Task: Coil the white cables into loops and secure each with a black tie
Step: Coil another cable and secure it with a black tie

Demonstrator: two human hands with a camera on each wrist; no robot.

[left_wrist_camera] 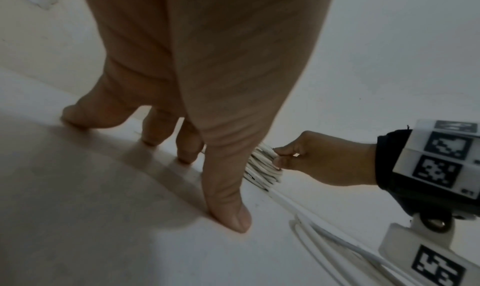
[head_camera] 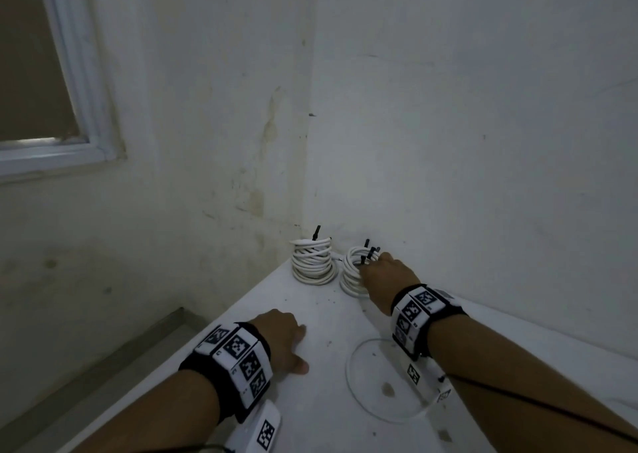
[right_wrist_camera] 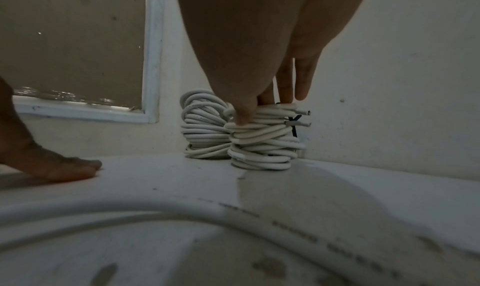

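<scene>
White desk (head_camera: 321, 401) set into a corner, under a window (head_camera: 41, 73) on the left wall. Near the front, under the right forearm, one loose white cable (head_camera: 350, 376) lying in a wide open ring, not yet coiled or tied.

At the far corner, two coiled bundles standing side by side and touching or nearly so. Left coil (head_camera: 313, 261) closed by a black tie (head_camera: 316, 233) sticking up from its top. Right coil (right_wrist_camera: 262, 140) likewise crossed by a black tie (right_wrist_camera: 294, 126), two cut cable ends poking out beside it.

Right hand (head_camera: 386, 273) on the right coil, thumb pressed into the near side, index and middle fingers on the top turns, remaining fingers straight: a light pinch on the upper loops. Left hand (head_camera: 283, 344) apart from the cables, fingers relaxed, tips resting on the bare desk, holding nothing.

Likely step: setting the finished right coil down beside the first. Best done by pressing the bundle flat to the desk before letting go, so the stacked turns cannot spring or topple against the neighbour. Worth checking the tie for tightness; hard to judge from here. Then a straight lift of the fingers, clear of the tie tail, and a move back toward the loose cable.
</scene>
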